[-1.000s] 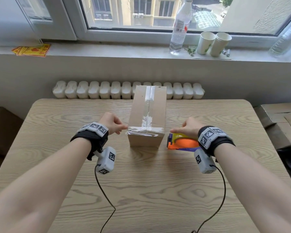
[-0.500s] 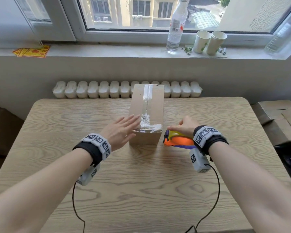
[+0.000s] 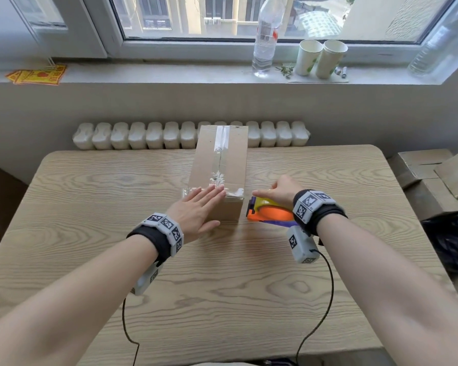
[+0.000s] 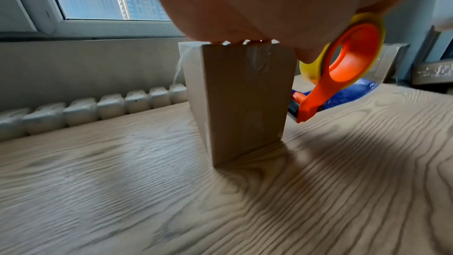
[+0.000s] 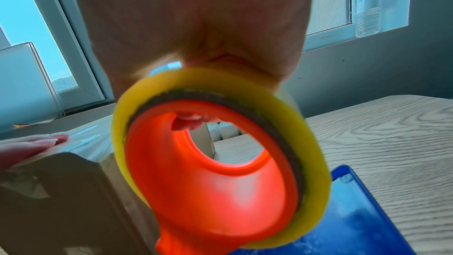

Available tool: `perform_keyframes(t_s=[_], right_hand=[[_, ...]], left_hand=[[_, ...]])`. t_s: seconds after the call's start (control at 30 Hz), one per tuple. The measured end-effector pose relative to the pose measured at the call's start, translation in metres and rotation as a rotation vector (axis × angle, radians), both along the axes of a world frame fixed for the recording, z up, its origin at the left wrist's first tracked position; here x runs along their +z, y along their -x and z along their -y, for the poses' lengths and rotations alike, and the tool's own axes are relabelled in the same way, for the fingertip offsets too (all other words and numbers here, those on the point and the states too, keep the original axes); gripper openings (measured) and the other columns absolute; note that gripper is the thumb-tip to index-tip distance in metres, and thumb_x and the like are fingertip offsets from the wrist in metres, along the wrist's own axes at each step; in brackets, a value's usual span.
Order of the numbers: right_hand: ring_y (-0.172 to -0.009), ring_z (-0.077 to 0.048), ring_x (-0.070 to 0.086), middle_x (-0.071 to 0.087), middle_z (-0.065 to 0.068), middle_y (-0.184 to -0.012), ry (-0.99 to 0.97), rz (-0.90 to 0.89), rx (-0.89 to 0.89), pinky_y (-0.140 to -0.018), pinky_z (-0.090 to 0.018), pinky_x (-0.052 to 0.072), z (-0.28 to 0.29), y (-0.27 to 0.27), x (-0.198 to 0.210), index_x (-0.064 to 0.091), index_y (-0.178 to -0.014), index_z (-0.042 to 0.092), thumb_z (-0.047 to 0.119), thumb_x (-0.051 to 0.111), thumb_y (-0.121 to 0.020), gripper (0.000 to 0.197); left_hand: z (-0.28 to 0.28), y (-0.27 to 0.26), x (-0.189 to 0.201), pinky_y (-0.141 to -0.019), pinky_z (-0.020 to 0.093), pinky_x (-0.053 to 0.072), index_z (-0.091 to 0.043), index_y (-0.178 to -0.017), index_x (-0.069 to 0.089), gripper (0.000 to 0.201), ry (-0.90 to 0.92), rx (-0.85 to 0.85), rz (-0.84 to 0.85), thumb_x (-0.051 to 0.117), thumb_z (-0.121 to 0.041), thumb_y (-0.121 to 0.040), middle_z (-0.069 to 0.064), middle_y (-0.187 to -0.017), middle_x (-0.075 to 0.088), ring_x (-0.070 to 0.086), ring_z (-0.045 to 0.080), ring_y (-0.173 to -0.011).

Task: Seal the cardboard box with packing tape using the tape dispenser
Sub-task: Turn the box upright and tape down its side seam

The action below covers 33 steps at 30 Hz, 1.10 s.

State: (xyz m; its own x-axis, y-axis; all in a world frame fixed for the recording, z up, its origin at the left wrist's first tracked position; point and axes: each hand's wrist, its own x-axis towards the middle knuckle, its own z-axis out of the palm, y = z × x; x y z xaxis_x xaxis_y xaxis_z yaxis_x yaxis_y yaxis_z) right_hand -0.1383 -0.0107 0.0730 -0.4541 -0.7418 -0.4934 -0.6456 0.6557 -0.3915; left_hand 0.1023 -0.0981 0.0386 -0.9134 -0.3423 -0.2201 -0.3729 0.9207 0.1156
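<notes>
Cardboard box (image 3: 220, 165): standing lengthwise in the middle of the wooden counter (image 3: 222, 286), its far end reaching toward the radiator (image 3: 143, 136); it is showing a strip of clear packing tape (image 3: 221, 143) running down the middle seam of its top, and a second, wrinkled strip lying across the top at the near end.

Left hand (image 3: 196, 210): lying flat with its fingers (image 3: 209, 192) straight and close together, pressing on the near end of the box top, over the crosswise tape; the thumb is reaching down over the near face of the box. In the left wrist view the fingertips are sitting right on the top edge of the box (image 4: 245, 94).

Right hand (image 3: 280, 190): curling its fingers round the tape dispenser (image 3: 270, 212) and gripping it just to the right of the box's near right corner; the right wrist view is showing a fingertip poking through the hole of the orange hub (image 5: 215, 172).

Tape dispenser: holding a yellow-looking tape roll (image 5: 308, 133) on its orange hub, with a blue body (image 5: 355, 210) below; whether it is touching the box cannot be told.

Window sill (image 3: 169, 75): carrying a clear plastic bottle (image 3: 265, 40), two paper cups (image 3: 320, 58) standing side by side, and some orange and yellow leaflets (image 3: 37, 75) at the far left.

Floor at right: holding more cardboard boxes (image 3: 431, 173) beside the counter, and a black plastic bag (image 3: 447, 239) nearer the camera.
</notes>
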Motion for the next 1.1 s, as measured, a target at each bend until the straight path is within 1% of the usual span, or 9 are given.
perform_keyframes(t_s=[0.23,0.33,0.4,0.47,0.53,0.67,0.8,0.97,1.1], right_hand=[[-0.049,-0.018,0.036,0.038,-0.001,-0.051,0.039,0.058,-0.006,-0.052,-0.03,0.028,-0.005,0.006,0.0,0.043,-0.049,0.018,0.062,0.066,-0.07,0.054],[-0.057,-0.018,0.042,0.044,-0.003,-0.059,0.038,0.162,-0.038,-0.056,-0.028,0.031,-0.009,0.014,0.0,0.056,-0.058,0.009,0.04,0.067,-0.077,0.038],[-0.056,-0.015,0.037,0.04,-0.001,-0.059,0.038,0.235,-0.065,-0.053,-0.029,0.027,-0.01,0.019,-0.001,0.047,-0.055,0.012,0.024,0.066,-0.078,0.032],[-0.055,-0.015,0.035,0.037,-0.001,-0.059,0.048,0.276,-0.058,-0.052,-0.029,0.024,-0.01,0.025,-0.003,0.044,-0.055,0.013,0.02,0.066,-0.078,0.033],[-0.059,-0.016,0.04,0.042,-0.001,-0.059,0.048,0.285,-0.052,-0.053,-0.028,0.028,-0.015,0.031,-0.002,0.053,-0.061,0.009,0.025,0.067,-0.081,0.029],[-0.061,-0.02,0.05,0.053,-0.002,-0.06,-0.012,0.171,-0.092,-0.059,-0.03,0.036,-0.035,0.049,-0.005,0.058,-0.059,0.014,0.056,0.066,-0.075,0.045],[-0.08,-0.024,0.055,0.062,-0.01,-0.079,0.064,0.257,-0.145,-0.073,-0.033,0.041,-0.037,0.062,-0.002,0.07,-0.083,0.004,0.035,0.068,-0.08,0.032],[-0.06,-0.02,0.051,0.054,-0.004,-0.061,-0.011,0.174,-0.207,-0.061,-0.031,0.038,-0.061,0.075,-0.001,0.057,-0.061,0.012,0.055,0.067,-0.075,0.047],[-0.064,-0.023,0.05,0.051,-0.004,-0.063,0.068,0.251,-0.306,-0.055,-0.029,0.035,-0.075,0.089,0.006,0.055,-0.066,0.008,0.044,0.069,-0.078,0.04]], left_hand=[[-0.021,0.053,0.001,-0.117,0.028,-0.006,-0.016,-0.148,0.004,0.069,-0.042,-0.067,-0.089,0.018,-0.052,-0.091,-0.002,-0.158,0.0,-0.006,0.01,-0.144],[-0.022,0.056,-0.006,-0.118,0.03,0.0,-0.014,-0.147,0.016,0.074,-0.059,-0.054,-0.111,0.015,-0.055,-0.086,-0.001,-0.159,0.007,0.001,0.014,-0.146],[-0.02,0.053,-0.009,-0.119,0.031,0.002,-0.013,-0.146,0.018,0.074,-0.067,-0.059,-0.13,0.017,-0.055,-0.085,-0.002,-0.158,0.007,0.002,0.014,-0.145],[-0.017,0.051,-0.01,-0.118,0.029,0.0,-0.014,-0.147,0.016,0.072,-0.08,-0.068,-0.144,0.02,-0.053,-0.087,-0.003,-0.158,0.006,0.002,0.013,-0.145],[-0.014,0.05,-0.009,-0.119,0.03,0.001,-0.015,-0.147,0.015,0.071,-0.095,-0.074,-0.153,0.022,-0.051,-0.087,-0.003,-0.158,0.007,0.002,0.013,-0.145],[-0.014,0.048,-0.012,-0.117,0.028,-0.001,-0.017,-0.148,0.01,0.07,-0.094,-0.077,-0.149,0.023,-0.05,-0.087,-0.004,-0.158,0.006,-0.005,0.009,-0.142],[-0.009,0.05,-0.014,-0.12,0.032,0.003,-0.02,-0.147,-0.002,0.073,-0.091,-0.101,-0.121,0.018,-0.053,-0.085,-0.007,-0.154,-0.004,-0.007,0.011,-0.142],[-0.01,0.05,-0.013,-0.12,0.031,0.001,-0.02,-0.148,0.0,0.072,-0.079,-0.095,-0.11,0.019,-0.053,-0.086,-0.007,-0.156,-0.001,-0.007,0.01,-0.142],[-0.013,0.05,-0.013,-0.118,0.028,-0.001,-0.021,-0.148,0.003,0.072,-0.079,-0.067,-0.132,0.023,-0.052,-0.086,-0.007,-0.157,0.001,-0.007,0.008,-0.142]])
